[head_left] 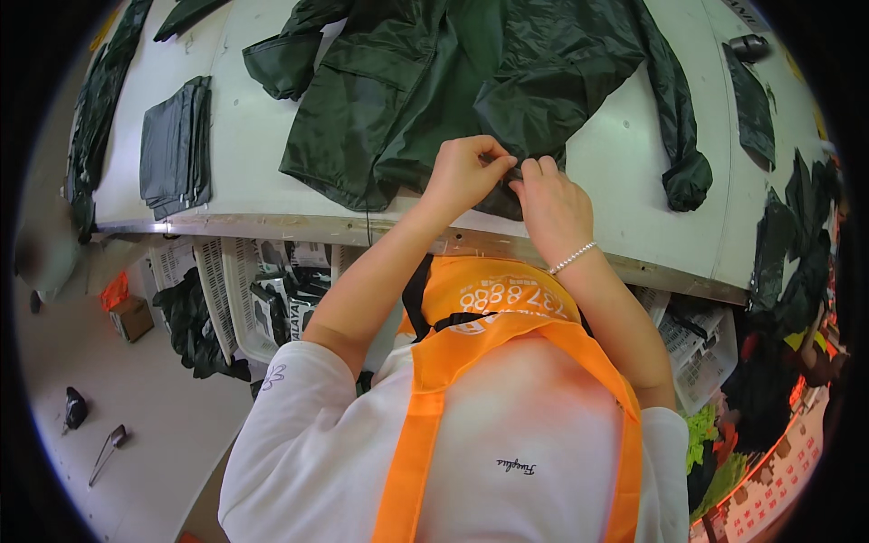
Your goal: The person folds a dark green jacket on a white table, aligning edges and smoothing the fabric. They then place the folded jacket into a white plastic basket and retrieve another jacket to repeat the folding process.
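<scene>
A dark green rain jacket (pixel 371 100) lies spread on the pale table, its hem toward me and its sleeves out to both sides. My left hand (pixel 466 174) pinches the jacket's lower front edge between thumb and forefinger. Close beside it, my right hand (pixel 554 201) has its fingers bent and pressed onto the same edge, a bracelet on its wrist. The two sets of fingertips almost meet. What exactly lies between them is small and partly hidden by the fingers.
On the table's left rests a folded dark stack (pixel 176 149). Dark cloth pieces (pixel 778 240) hang over the right end, near a small black object (pixel 749 48). White baskets (pixel 243 303) with packages stand under the table edge (pixel 634 267). A cardboard box (pixel 132 319) sits on the floor.
</scene>
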Demonstrator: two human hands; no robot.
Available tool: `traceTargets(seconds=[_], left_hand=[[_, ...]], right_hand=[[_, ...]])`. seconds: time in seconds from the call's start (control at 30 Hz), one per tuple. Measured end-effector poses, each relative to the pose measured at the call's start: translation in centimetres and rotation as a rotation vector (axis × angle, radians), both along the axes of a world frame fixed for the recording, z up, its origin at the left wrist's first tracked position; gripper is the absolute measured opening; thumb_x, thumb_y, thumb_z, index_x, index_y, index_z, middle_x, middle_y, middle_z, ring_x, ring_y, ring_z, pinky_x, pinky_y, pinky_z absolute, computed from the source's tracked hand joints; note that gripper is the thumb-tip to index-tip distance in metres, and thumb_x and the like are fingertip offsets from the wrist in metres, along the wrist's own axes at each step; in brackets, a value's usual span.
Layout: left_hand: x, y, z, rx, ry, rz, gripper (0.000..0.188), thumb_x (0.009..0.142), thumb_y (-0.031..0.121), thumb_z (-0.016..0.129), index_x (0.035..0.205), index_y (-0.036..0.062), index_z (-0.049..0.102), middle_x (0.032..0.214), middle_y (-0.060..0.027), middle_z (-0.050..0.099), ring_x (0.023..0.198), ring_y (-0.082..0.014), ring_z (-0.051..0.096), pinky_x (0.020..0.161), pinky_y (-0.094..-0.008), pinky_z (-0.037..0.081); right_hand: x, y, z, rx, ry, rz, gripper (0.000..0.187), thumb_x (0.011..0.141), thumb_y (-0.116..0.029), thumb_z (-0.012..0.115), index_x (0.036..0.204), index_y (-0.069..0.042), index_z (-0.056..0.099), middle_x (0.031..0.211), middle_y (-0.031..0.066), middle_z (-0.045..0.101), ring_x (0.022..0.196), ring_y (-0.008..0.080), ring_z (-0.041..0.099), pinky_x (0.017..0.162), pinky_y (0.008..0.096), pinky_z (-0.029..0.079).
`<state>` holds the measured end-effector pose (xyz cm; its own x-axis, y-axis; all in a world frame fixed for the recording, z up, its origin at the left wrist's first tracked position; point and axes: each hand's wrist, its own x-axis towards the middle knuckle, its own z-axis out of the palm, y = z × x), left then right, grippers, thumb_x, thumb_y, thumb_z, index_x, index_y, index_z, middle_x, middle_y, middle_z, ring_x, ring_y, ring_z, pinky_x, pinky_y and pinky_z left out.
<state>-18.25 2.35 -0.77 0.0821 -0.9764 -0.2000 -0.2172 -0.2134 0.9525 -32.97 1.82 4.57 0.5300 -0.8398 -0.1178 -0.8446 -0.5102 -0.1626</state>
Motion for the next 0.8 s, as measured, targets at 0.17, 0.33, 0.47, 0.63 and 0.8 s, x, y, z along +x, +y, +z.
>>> traceTargets(seconds=[0.17, 0.33, 0.47, 0.63, 0.8], left_hand=[[-0.1, -0.4, -0.1, -0.031, -0.084, -0.085, 0.012, 0.078, 0.008, 0.067, 0.081, -0.0042, 0.067, 0.07, -0.0098, 0.068, 0.061, -0.0111, 0.064, 0.059, -0.0229, 0.049], [-0.2, -0.9, 0.1, -0.073, -0.137, -0.143, 0.012, 0.076, 0.009, 0.067, 0.082, -0.002, 0.068, 0.069, -0.0107, 0.067, 0.06, -0.0134, 0.064, 0.058, -0.0249, 0.049], [-0.3, -1.2, 0.3, -0.221, -0.207, -0.184, 0.012, 0.075, 0.009, 0.067, 0.083, -0.0002, 0.069, 0.069, -0.0111, 0.067, 0.059, -0.0153, 0.063, 0.058, -0.0261, 0.049], [0.1, -2.2, 0.0, -0.109, -0.082, -0.294, 0.012, 0.078, 0.01, 0.068, 0.083, -0.0011, 0.068, 0.071, -0.0092, 0.067, 0.062, -0.0119, 0.061, 0.06, -0.025, 0.048], [0.6, -3.8, -1.4, 0.02, 0.075, -0.451, 0.013, 0.08, 0.01, 0.068, 0.084, -0.0023, 0.068, 0.073, -0.0049, 0.067, 0.064, -0.0088, 0.06, 0.062, -0.0234, 0.048]], right_hand=[[0.2, 0.7, 0.1, -0.078, 0.085, 0.012, 0.013, 0.082, -0.017, 0.06, 0.089, -0.007, 0.056, 0.081, 0.0072, 0.055, 0.072, 0.0204, 0.061, 0.061, 0.0319, 0.05], [0.5, 1.2, 0.1, -0.156, 0.147, 0.019, 0.013, 0.077, -0.011, 0.059, 0.09, -0.007, 0.057, 0.081, 0.0056, 0.055, 0.071, 0.0188, 0.061, 0.061, 0.0311, 0.05], [0.6, 1.3, 0.4, -0.132, 0.134, -0.026, 0.013, 0.078, -0.011, 0.059, 0.09, -0.006, 0.057, 0.08, 0.0062, 0.055, 0.07, 0.0194, 0.061, 0.06, 0.0325, 0.05], [-0.1, 1.1, 0.4, 0.011, -0.006, -0.163, 0.014, 0.086, -0.018, 0.057, 0.091, -0.006, 0.057, 0.083, 0.0094, 0.057, 0.072, 0.0256, 0.063, 0.06, 0.0371, 0.05], [-1.3, 0.9, -0.2, 0.129, -0.111, -0.231, 0.02, 0.087, -0.025, 0.059, 0.091, -0.005, 0.057, 0.086, 0.0111, 0.058, 0.075, 0.0318, 0.061, 0.063, 0.0402, 0.05]])
